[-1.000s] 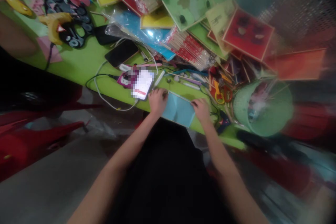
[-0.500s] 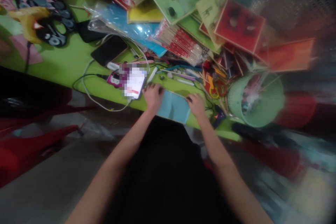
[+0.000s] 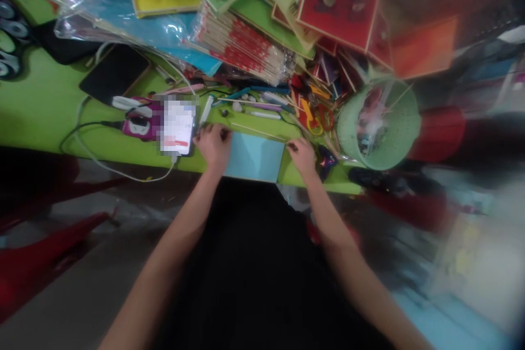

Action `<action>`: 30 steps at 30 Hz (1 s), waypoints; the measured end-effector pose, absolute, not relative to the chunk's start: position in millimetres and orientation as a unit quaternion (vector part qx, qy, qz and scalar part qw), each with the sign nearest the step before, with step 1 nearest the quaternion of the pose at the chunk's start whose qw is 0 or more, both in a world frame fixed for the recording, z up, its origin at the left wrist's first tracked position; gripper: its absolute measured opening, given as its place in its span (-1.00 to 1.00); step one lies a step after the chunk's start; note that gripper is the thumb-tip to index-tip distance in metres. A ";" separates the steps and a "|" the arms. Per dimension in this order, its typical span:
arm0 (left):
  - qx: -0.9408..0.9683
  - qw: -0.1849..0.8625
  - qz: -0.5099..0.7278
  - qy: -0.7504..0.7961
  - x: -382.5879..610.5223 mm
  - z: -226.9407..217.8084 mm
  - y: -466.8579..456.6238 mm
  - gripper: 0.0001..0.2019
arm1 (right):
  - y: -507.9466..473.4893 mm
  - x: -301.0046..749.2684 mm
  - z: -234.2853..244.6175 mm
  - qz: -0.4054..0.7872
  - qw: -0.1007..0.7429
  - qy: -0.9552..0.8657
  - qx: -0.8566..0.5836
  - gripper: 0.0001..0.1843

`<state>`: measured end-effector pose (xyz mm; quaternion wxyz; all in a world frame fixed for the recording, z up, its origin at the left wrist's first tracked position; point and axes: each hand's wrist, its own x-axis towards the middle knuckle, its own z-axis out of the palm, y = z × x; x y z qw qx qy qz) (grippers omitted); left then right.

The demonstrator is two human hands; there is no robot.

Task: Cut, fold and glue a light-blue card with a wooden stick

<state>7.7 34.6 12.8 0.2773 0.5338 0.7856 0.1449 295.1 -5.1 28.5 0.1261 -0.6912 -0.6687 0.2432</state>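
A light blue rectangular panel (image 3: pixel 255 158) with a pale edge lies at the front edge of the green table, between my two hands. My left hand (image 3: pixel 214 145) rests at its left side with curled fingers; whatever they hold is hidden. Along the panel's far side runs a thin wooden stick (image 3: pixel 258 132), slightly slanted. My right hand (image 3: pixel 302 157) is just off the panel's right side, thumb and finger pinched at the stick's right end. To the left of my left hand is a lit phone (image 3: pixel 180 128), its screen partly blurred out.
A purple power strip (image 3: pixel 141 126) with cables sits at left. Behind are pens, yellow-handled scissors (image 3: pixel 314 120), bagged sticks (image 3: pixel 246 46) and piled coloured panels (image 3: pixel 338 3). A green basket (image 3: pixel 379 123) stands at right, near a dark glue-gun-like tool (image 3: pixel 327 161).
The view has shifted, so the table things appear further left. My right hand has come off the panel's right edge, and a thin stick now shows along its far side.
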 end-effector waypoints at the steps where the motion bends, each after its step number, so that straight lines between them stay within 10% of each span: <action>1: 0.534 0.276 0.146 0.786 7.6 12.6 34.7 -0.96 | -4.7 293.6 27.5 0.241 0.124 -0.670 -0.691 -0.84; 30: 0.559 0.284 0.201 0.753 -1.1 2.9 22.1 -0.91 | 64.3 249.0 26.9 0.097 -0.052 -0.809 -0.578 -0.73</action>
